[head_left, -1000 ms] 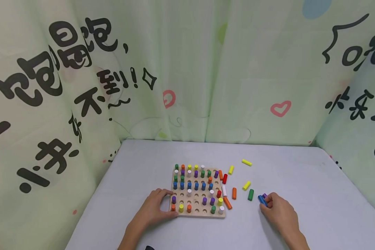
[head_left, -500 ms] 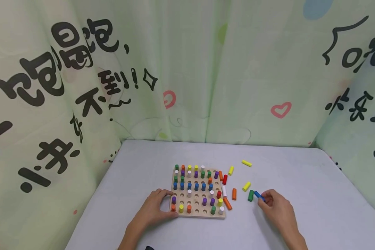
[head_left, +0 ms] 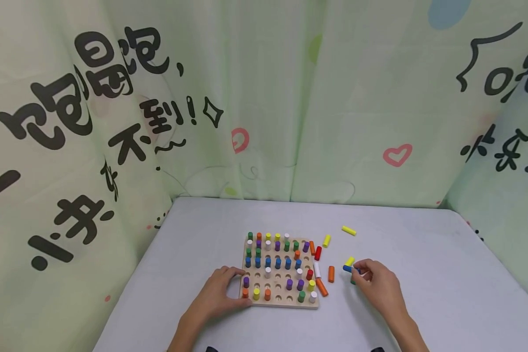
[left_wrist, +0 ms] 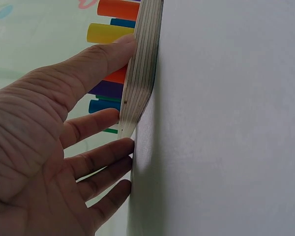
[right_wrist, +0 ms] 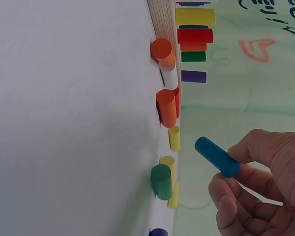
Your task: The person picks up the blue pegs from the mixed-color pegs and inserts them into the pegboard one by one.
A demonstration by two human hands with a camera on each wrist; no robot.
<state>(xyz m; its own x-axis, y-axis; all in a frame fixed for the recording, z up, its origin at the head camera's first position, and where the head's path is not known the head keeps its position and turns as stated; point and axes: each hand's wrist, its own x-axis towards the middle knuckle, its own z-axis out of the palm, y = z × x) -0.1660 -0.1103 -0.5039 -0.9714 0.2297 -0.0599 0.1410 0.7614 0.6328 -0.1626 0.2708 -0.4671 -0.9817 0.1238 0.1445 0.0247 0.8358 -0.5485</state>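
A wooden pegboard (head_left: 273, 281) lies on the table, carrying rows of coloured pegs, among them a row of blue ones. My left hand (head_left: 217, 293) holds its near left corner, thumb on the front edge and index finger at the left side; the other fingers extend beside it in the left wrist view. Right of the board, my right hand (head_left: 380, 286) pinches a blue peg (right_wrist: 217, 156) between thumb and fingers, tilted and raised above the table. Under that hand lie a green peg (right_wrist: 162, 182) and a purple peg (right_wrist: 158, 232), the purple one hidden in the head view.
Along the board's right side lie loose orange (head_left: 331, 274), white (head_left: 317, 270) and red (head_left: 319, 253) pegs. Several yellow pegs (head_left: 348, 230) are scattered farther back on the white table (head_left: 422, 254). A printed curtain (head_left: 343, 98) hangs around the table's back and sides.
My right hand has moved left and away from me with the blue peg, from right of the green peg to over it. The left hand stays at the board's corner.
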